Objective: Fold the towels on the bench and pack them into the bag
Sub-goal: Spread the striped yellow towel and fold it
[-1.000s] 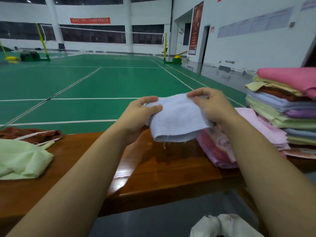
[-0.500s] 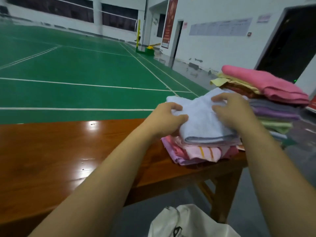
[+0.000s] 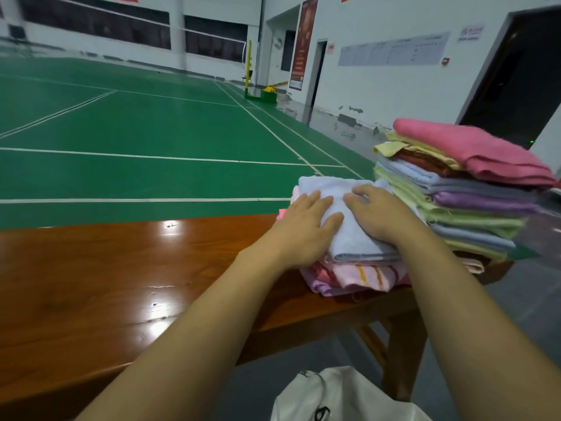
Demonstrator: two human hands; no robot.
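Both the left hand [image 3: 303, 226] and right hand [image 3: 378, 212] press flat, fingers nearly straight, on the folded pale-blue towel [image 3: 349, 238] topping a small pink pile [image 3: 358, 276] on the glossy brown wooden desk [image 3: 121, 284].

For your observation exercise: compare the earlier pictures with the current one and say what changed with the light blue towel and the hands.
The light blue towel, earlier held up by both hands, has been laid on the small pink pile. The left hand and right hand now press flat on it. The tall stack stays put.
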